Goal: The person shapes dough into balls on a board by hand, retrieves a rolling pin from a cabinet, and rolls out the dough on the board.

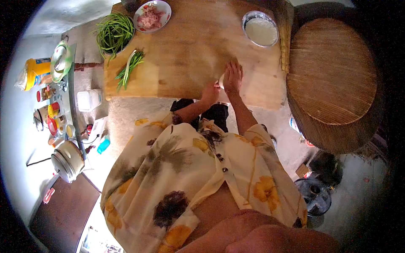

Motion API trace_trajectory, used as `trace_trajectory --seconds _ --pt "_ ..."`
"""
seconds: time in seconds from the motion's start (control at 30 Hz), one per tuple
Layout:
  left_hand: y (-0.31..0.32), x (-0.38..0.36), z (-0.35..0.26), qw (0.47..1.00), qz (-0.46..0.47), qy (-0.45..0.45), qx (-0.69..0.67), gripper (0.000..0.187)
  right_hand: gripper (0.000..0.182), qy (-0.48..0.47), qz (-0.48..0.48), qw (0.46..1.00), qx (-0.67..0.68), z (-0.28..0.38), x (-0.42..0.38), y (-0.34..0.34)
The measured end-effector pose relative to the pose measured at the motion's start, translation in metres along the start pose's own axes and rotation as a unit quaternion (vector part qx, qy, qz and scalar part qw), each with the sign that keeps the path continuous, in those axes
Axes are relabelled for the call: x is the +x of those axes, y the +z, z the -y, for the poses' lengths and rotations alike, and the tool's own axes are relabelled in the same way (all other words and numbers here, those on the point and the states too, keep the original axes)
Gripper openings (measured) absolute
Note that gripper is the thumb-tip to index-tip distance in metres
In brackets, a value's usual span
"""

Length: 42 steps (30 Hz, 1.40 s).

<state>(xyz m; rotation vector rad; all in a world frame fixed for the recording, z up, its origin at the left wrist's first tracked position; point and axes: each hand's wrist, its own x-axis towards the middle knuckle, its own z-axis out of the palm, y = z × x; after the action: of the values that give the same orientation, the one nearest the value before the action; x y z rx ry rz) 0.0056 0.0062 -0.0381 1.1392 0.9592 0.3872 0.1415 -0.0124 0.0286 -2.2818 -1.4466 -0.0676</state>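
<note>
Near the front edge of the wooden board, a small white lump of dough [221, 81] shows between my two hands, mostly covered. My right hand [233, 78] lies over its right side, fingers together and curved down onto it. At its left end my left hand [209, 93] is closed, with the fingertips against the dough. How much dough is under the fingers is hidden.
The wooden board [181, 50] carries green onions [130, 69], a bowl of green beans [114, 36], a plate of minced meat [150, 17] and a bowl of white flour [261, 31]. A large round woven lid [333, 71] stands right; jars and a pot [68, 161] line the left.
</note>
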Motion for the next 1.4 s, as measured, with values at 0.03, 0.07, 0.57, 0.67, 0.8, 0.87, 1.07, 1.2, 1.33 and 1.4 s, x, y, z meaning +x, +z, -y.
trace_trajectory --seconds 0.03,0.07,0.57,0.67,0.8,0.87,1.07,1.2,1.33,1.4 --pt "0.001 0.001 -0.017 0.989 0.042 -0.009 0.141 0.030 0.036 0.002 0.000 1.000 -0.003 -0.001 0.000 0.003" --pt "0.004 -0.001 -0.037 0.957 0.082 -0.015 0.277 0.029 0.036 0.033 -0.018 0.996 0.080 -0.005 -0.002 0.010" --pt "0.014 0.012 0.003 0.993 -0.011 -0.034 0.110 0.033 0.032 -0.002 -0.005 1.000 -0.021 0.013 -0.012 0.008" --pt "0.018 -0.008 -0.081 0.972 0.002 0.006 0.236 0.033 0.033 0.102 -0.033 0.957 0.268 0.006 -0.017 0.011" --pt "0.023 -0.023 -0.078 0.923 -0.010 0.160 0.350 0.031 0.043 0.120 -0.011 0.968 0.218 0.002 -0.035 -0.002" --pt "0.015 -0.024 -0.058 0.927 -0.024 0.179 0.329 0.030 0.043 0.031 -0.008 0.996 0.080 0.006 -0.031 -0.010" --pt "-0.013 -0.013 -0.020 0.992 0.025 -0.088 -0.087 0.027 0.036 0.135 -0.011 0.946 0.295 -0.018 -0.017 0.012" --pt "-0.026 -0.006 -0.014 0.908 0.005 -0.273 -0.318 0.027 0.037 0.343 -0.016 0.874 0.343 -0.061 -0.013 -0.018" --pt "-0.023 -0.005 -0.046 0.962 0.044 -0.223 -0.150 0.032 0.035 0.350 0.112 0.878 0.307 -0.065 -0.010 -0.009" --pt "-0.015 -0.002 -0.076 0.937 0.029 -0.279 -0.210 0.037 0.034 0.299 0.173 0.903 0.255 -0.049 -0.005 -0.012"
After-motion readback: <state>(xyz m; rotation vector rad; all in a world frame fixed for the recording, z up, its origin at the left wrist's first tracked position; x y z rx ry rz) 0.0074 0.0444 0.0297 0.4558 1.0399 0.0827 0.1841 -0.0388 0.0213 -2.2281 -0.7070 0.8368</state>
